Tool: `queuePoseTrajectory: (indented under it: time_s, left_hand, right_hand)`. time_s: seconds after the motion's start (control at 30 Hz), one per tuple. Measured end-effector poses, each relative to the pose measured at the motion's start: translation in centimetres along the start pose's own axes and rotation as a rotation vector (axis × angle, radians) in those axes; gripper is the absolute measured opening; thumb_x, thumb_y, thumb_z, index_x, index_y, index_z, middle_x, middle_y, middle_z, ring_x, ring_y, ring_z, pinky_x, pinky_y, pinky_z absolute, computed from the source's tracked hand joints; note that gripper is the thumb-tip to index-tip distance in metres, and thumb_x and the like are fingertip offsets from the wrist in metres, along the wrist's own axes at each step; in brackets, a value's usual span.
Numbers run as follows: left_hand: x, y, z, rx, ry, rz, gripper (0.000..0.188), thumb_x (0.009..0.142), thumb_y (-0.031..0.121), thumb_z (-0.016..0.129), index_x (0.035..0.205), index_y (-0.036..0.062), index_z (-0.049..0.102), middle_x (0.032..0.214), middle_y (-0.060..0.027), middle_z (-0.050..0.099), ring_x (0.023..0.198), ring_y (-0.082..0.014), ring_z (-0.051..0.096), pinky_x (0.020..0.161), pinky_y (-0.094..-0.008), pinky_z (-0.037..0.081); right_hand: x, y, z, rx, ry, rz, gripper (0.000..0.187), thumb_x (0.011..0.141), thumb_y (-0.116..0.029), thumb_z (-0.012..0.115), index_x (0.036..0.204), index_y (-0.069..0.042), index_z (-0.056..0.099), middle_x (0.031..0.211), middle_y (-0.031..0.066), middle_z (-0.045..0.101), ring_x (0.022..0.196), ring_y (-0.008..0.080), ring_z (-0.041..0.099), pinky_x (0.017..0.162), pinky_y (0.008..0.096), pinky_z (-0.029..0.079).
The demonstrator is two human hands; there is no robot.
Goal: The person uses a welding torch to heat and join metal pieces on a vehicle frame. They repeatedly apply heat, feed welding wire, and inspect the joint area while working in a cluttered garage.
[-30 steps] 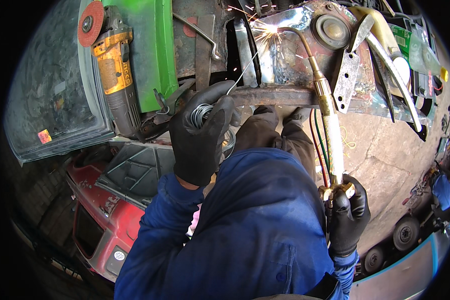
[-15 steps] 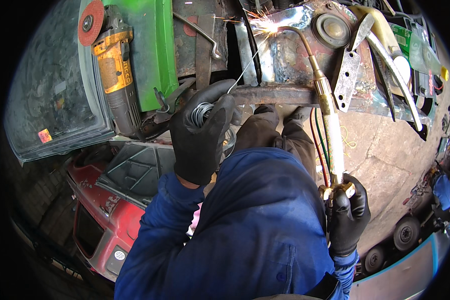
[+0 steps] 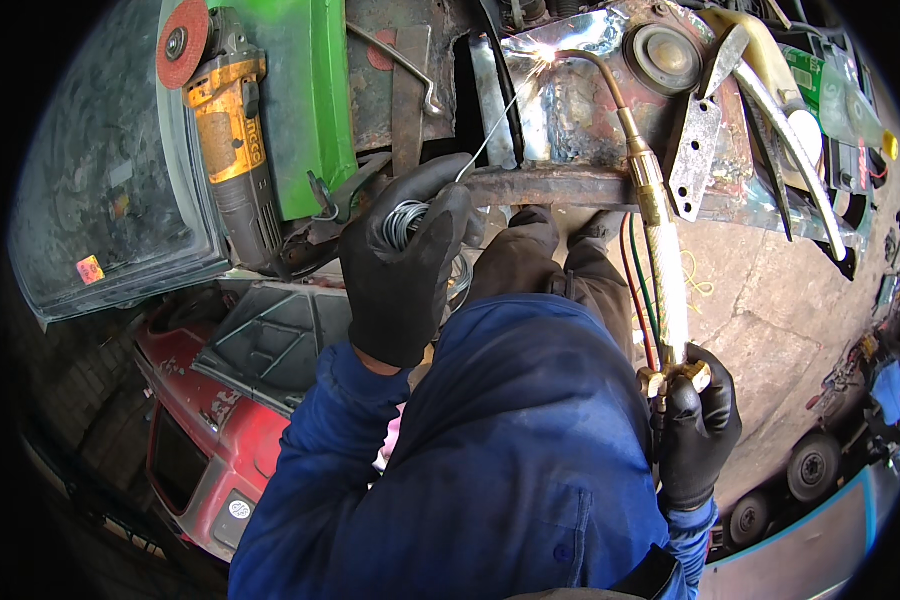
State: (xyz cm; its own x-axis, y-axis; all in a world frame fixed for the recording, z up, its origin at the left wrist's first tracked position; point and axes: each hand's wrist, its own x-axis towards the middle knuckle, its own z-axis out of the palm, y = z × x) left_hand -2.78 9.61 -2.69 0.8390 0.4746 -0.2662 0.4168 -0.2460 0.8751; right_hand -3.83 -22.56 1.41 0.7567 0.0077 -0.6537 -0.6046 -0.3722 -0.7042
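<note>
In a black glove, my left hand point(image 3: 405, 265) is closed round a coil of thin grey wire point(image 3: 402, 224). The wire's straight end slants up to a bright glow on the worn metal panel point(image 3: 575, 125). My gloved right hand point(image 3: 700, 430) grips the valve end of a brass gas welding torch point(image 3: 662, 240). The torch's bent tip points left and meets the wire's end at the glow, where a few sparks show. Red and green hoses point(image 3: 638, 290) hang beside the torch handle.
An orange angle grinder point(image 3: 228, 140) with a red disc lies on the green car body point(image 3: 310, 110) at left. Locking pliers point(image 3: 698, 150) and curved metal pieces are at the panel's right. A red vehicle point(image 3: 210, 440) stands lower left; wheels point(image 3: 813, 467) rest on the floor at right.
The spray of sparks at the torch tip has shrunk to a small bright glow. Both hands stay almost where they were, and the wire's end remains at the glow.
</note>
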Motion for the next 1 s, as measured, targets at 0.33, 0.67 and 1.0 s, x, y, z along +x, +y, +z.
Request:
queuePoseTrajectory:
  time_s: [0.33,0.67,1.0]
  left_hand:
    - [-0.02,0.11,0.04,0.085,0.010,0.024,0.032,0.105,0.013,0.070,0.131,-0.0040,0.076,0.094,-0.0080,0.077,0.081,-0.0114,0.073,0.074,-0.0292,0.058]
    - [-0.11,0.09,-0.02,0.050,0.013,0.003,0.032,0.105,0.014,0.071,0.131,-0.0025,0.077,0.095,-0.0081,0.079,0.082,-0.0113,0.073,0.075,-0.0285,0.058]
    - [-0.06,0.30,0.10,0.053,0.021,0.016,0.030,0.104,0.011,0.071,0.131,-0.0029,0.077,0.095,-0.0068,0.078,0.082,-0.0104,0.072,0.075,-0.0277,0.058]
  right_hand:
    - [0.09,0.39,-0.20,0.012,0.005,0.030,0.048,0.108,-0.034,0.074,0.137,0.003,0.068,0.110,0.0078,0.074,0.096,0.0137,0.069,0.085,0.0302,0.057]
    - [0.18,0.09,-0.17,0.030,-0.014,0.010,0.048,0.108,-0.034,0.074,0.139,0.001,0.067,0.108,0.0060,0.073,0.093,0.0119,0.067,0.082,0.0285,0.056]
    - [0.10,0.37,-0.23,0.033,0.001,0.034,0.047,0.108,-0.032,0.075,0.139,0.001,0.067,0.108,0.0059,0.073,0.094,0.0121,0.067,0.083,0.0285,0.056]
